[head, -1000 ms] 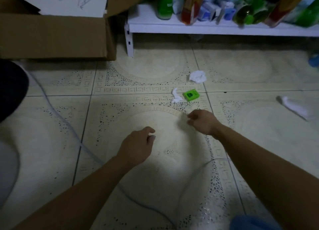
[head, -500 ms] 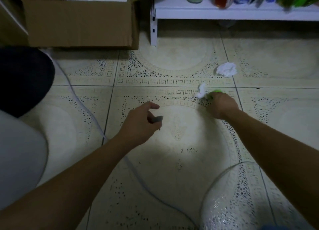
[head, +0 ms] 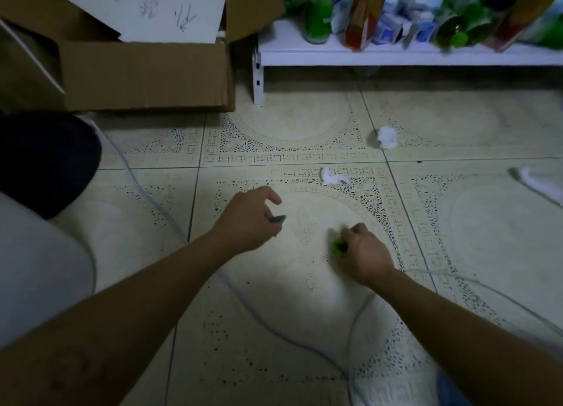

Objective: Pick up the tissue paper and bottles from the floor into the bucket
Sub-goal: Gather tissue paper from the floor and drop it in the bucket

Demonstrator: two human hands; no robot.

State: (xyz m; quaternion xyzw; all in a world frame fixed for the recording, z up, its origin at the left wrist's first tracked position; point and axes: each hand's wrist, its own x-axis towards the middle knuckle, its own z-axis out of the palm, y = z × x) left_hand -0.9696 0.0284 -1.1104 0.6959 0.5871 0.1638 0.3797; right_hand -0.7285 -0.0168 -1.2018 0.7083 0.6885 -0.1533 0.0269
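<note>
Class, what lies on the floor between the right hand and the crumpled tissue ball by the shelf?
A small tissue scrap lies there, slightly left of the line from right hand to tissue ball; head view.

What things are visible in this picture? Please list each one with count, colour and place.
tissue paper: three pieces, white, floor, centre to right
green item: one, green, gripped by right hand
grey item: one, grey, held by left hand
bucket: one, clear, bottom right
cable: one, white, across the floor
cardboard box: one, brown, top left
paper sheet: one, white, on the box
shelf: one, white, top right
bottles: several, green and red, on the shelf
dark object: one, black, left edge
left hand: one, centre
right hand: one, beside it
</note>
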